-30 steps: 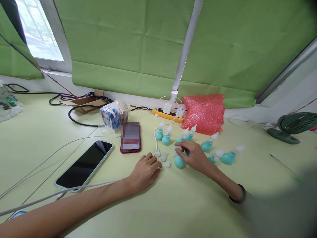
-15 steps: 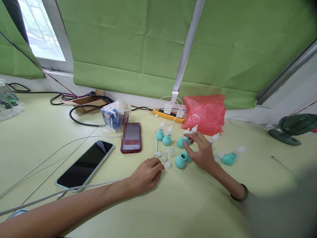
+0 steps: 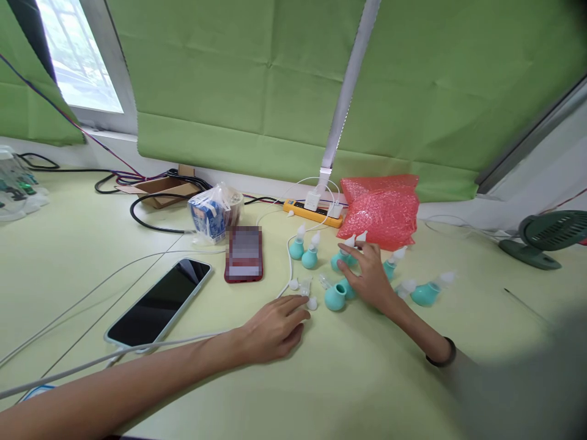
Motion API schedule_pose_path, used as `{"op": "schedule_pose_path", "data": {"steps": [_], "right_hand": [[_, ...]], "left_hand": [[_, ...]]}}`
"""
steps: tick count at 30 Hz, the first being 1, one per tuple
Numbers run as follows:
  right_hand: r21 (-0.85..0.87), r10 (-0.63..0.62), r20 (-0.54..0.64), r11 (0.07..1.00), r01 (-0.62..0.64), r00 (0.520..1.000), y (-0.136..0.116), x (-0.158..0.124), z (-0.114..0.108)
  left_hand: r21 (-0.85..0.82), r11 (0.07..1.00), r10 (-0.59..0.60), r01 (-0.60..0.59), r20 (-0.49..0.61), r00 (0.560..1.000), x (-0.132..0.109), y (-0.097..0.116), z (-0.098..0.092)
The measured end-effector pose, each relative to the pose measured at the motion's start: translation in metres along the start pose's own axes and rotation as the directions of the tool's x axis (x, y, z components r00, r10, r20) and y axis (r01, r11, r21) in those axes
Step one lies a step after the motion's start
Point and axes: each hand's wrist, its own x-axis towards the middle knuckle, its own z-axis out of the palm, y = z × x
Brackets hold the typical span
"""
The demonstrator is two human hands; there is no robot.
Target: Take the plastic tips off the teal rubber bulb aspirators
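Note:
My left hand (image 3: 275,330) rests low over the table, fingers loosely stretched and slightly apart, fingertips at a small white tip (image 3: 312,304) and a clear nozzle piece (image 3: 305,285). Whether they touch is unclear. My right hand (image 3: 369,275) hovers among teal squeeze bulbs, thumb and index finger spread around a bulb with a white nozzle (image 3: 339,261); I see no firm grip. Just left of that hand sits a teal bulb with a bare opening (image 3: 335,298), partly in front of another bulb (image 3: 350,288). A clear nozzle piece (image 3: 324,281) lies behind it.
Two bulbs with nozzles (image 3: 309,259) stand at the back; another bulb (image 3: 425,294) lies tilted on the right. Around them are a red phone (image 3: 244,269), a black-screened phone (image 3: 158,302), a white cable (image 3: 290,256), an orange power strip (image 3: 300,211), red bubble wrap (image 3: 380,211) and a green fan (image 3: 550,229).
My left hand's fingers have reached slightly right, over the small pieces. My right thumb and index finger have moved slightly left. A clear piece between the hands now lies farther right.

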Motion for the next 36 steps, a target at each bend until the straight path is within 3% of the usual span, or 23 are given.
{"op": "schedule_pose_path", "data": {"steps": [2,4,6,8,10,12,15,18,21,26,32,34,36], "right_hand": [[0.016,-0.01,-0.183,1.0,0.013,0.983,-0.006,0.002,-0.009],[0.061,-0.035,-0.352,0.996,0.06,0.935,-0.014,0.002,-0.022],[0.144,-0.073,-0.436,0.978,0.15,0.897,-0.026,-0.001,-0.035],[0.24,-0.15,-0.351,0.94,0.244,0.924,-0.04,-0.008,-0.044],[0.321,-0.295,-0.089,0.896,0.308,0.951,-0.055,-0.018,-0.045],[0.378,-0.434,0.162,0.857,0.351,0.886,-0.068,-0.029,-0.04],[0.397,-0.51,0.312,0.836,0.378,0.802,-0.08,-0.043,-0.028],[0.392,-0.543,0.313,0.821,0.414,0.78,-0.082,-0.052,-0.021],[0.433,-0.555,0.273,0.8,0.415,0.786,-0.079,-0.055,-0.018],[0.45,-0.509,0.177,0.803,0.39,0.842,-0.076,-0.056,-0.016],[0.392,-0.51,0.014,0.794,0.465,0.86,-0.077,-0.062,-0.016],[0.381,-0.55,-0.036,0.764,0.521,0.834,-0.078,-0.064,-0.017],[0.399,-0.56,-0.039,0.751,0.527,0.828,-0.08,-0.066,-0.018]], "left_hand": [[-0.006,1.0,-0.01,0.01,-0.032,0.999,0.001,0.001,-0.002],[-0.03,0.999,-0.027,0.025,-0.066,0.997,0.001,0.003,-0.005],[-0.068,0.996,-0.055,0.048,-0.095,0.994,0.001,0.005,-0.009],[-0.106,0.99,-0.102,0.088,-0.137,0.985,0.0,0.005,-0.012],[-0.141,0.983,-0.144,0.118,-0.191,0.971,-0.001,0.005,-0.014],[-0.175,0.977,-0.156,0.118,-0.223,0.962,-0.002,0.005,-0.014],[-0.157,0.979,-0.151,0.129,-0.138,0.979,-0.001,0.004,-0.012],[-0.08,0.986,-0.148,0.145,-0.038,0.988,0.001,0.002,-0.008],[-0.22,0.96,-0.169,0.175,0.048,0.984,0.003,0.001,-0.007],[-0.611,0.703,-0.321,0.363,0.183,0.929,0.007,0.001,-0.011],[-0.773,0.44,-0.42,0.456,0.272,0.866,0.01,-0.002,-0.007],[-0.769,0.452,-0.455,0.452,0.237,0.859,0.01,-0.001,-0.006],[-0.7,0.571,-0.479,0.429,0.141,0.867,0.008,0.002,-0.005]]}}
